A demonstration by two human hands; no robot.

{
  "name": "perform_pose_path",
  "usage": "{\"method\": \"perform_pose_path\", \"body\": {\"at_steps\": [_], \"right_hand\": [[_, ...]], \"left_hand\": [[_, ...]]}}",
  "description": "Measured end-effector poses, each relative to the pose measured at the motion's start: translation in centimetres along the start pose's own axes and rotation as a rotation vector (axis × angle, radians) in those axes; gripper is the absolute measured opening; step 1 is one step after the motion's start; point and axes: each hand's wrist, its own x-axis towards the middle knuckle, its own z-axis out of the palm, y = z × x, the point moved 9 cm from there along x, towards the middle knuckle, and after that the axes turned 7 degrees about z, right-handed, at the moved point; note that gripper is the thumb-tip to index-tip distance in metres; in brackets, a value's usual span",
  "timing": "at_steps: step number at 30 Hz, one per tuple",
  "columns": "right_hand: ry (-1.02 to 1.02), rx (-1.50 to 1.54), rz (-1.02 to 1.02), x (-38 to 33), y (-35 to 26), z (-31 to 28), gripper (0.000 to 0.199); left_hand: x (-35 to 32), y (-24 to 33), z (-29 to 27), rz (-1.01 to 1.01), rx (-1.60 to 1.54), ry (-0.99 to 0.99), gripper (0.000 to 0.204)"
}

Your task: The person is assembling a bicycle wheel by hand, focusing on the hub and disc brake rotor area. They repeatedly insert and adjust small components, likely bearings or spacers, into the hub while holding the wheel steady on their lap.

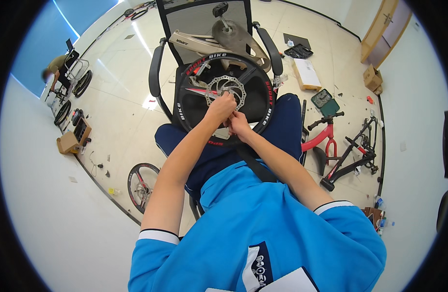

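Note:
A small black bicycle wheel (270,100) with red and white lettering lies flat across a chair seat and my lap. At its centre is a silver disc brake rotor (210,91) with a holed rim. My left hand (222,106) is closed over the rotor near the hub, fingertips pinched together. Just below it, my right hand (239,124) is closed at the rotor's near edge, its fingers close to the left wrist. Whatever either hand grips is hidden or too small to make out.
The black office chair (156,73) faces me, with a pale bicycle frame (197,43) behind the wheel. Another wheel (142,187) leans at left. On the right lie a red bike frame (317,140), a black frame (348,165) and a white box (306,74). Another person (56,68) works far left.

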Motion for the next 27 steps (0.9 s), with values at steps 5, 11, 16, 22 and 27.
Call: {"method": "perform_pose_path", "body": {"at_steps": [5,11,16,22,27], "right_hand": [[0.139,-0.415,-0.201,-2.1,-2.7,-2.3,0.030],[0.227,-0.790,-0.426,-2.7,-6.2,-2.1,0.030],[0.156,-0.861,-0.396,-2.0,-7.1,-3.2,0.030],[0.079,-0.609,-0.063,-1.3,-4.7,-4.6,0.038],[0.046,-0.615,-0.042,-0.7,-3.8,-4.7,0.045]], "left_hand": [[-0.8,-0.4,-0.5,-0.021,-0.061,0.085,0.018],[-1.7,-0.9,-0.8,-0.038,-0.049,0.099,0.026],[-1.4,-0.9,-0.9,-0.063,-0.045,0.091,0.018],[-0.2,-0.6,-1.1,-0.091,-0.049,-0.001,0.014],[0.6,-0.1,-1.6,-0.088,-0.018,-0.096,0.013]]}}
